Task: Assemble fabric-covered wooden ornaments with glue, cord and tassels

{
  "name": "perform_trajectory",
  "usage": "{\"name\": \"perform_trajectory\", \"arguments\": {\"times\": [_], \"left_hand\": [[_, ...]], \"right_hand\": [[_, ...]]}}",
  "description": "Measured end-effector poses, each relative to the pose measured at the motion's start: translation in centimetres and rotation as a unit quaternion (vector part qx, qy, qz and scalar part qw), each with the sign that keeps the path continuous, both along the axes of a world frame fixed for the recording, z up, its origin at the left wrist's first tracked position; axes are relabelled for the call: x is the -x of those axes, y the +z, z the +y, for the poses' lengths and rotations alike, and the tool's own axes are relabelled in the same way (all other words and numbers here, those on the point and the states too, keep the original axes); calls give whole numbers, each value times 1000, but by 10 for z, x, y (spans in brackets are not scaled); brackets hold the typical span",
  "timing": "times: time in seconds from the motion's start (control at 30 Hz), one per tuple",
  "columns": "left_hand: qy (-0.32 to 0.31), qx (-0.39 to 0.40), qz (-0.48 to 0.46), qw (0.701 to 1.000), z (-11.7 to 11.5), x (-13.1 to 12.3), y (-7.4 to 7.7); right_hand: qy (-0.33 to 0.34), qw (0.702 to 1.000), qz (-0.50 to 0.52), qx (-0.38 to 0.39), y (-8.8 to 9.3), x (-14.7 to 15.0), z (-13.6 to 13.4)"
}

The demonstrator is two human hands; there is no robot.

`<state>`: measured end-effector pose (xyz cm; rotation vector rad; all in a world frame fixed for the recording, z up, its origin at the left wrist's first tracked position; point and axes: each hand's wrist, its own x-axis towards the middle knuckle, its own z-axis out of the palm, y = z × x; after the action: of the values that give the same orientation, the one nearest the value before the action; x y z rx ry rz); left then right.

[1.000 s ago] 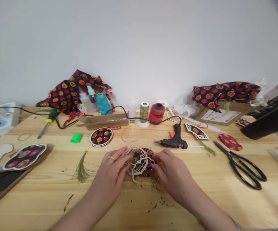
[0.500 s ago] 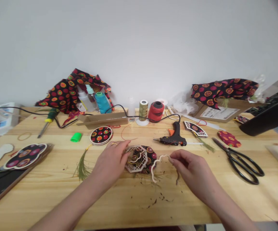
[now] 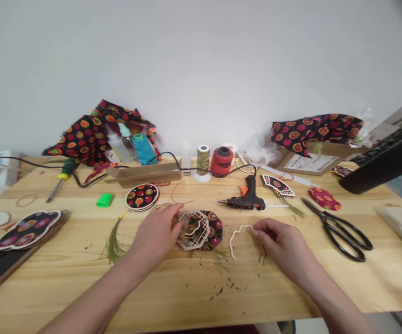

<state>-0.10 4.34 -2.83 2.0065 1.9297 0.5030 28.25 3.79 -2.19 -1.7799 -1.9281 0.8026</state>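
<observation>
My left hand (image 3: 157, 232) is at the left edge of a pale octagonal lattice frame (image 3: 206, 229), with thumb and fingers closed on that edge. Behind and to the right of the frame lies an octagonal piece covered in dark patterned fabric (image 3: 215, 232), partly hidden by it. Inside the lattice, a smaller curvy shape and some green threads show. Between thumb and fingertips, my right hand (image 3: 279, 239) pinches a thin wavy-edged wooden strip (image 3: 233, 239), which curves out to the left. A dark bit hangs below those fingers.
A black glue gun (image 3: 251, 197) lies behind the hands, its cord running left. Scissors (image 3: 341, 232) rest at right. Thread spools (image 3: 222, 160), a cardboard tray (image 3: 145, 175) and patterned cloth (image 3: 92, 132) stand along the wall. A round tasselled piece (image 3: 141, 196) lies left.
The view has shifted slightly. My right hand has moved the wavy strip a little away to the right of the lattice frame. My left hand stays at the frame.
</observation>
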Motion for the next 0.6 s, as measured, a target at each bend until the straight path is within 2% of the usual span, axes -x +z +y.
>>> {"name": "perform_trajectory", "arguments": {"times": [0.33,0.6], "left_hand": [[26,-16,-101,994,-1,3,2],[72,29,-236,969,-6,1,13]], "right_hand": [[0,1000,15,-17,0,1,2],[-8,1000,3,-10,0,-2,4]]}}
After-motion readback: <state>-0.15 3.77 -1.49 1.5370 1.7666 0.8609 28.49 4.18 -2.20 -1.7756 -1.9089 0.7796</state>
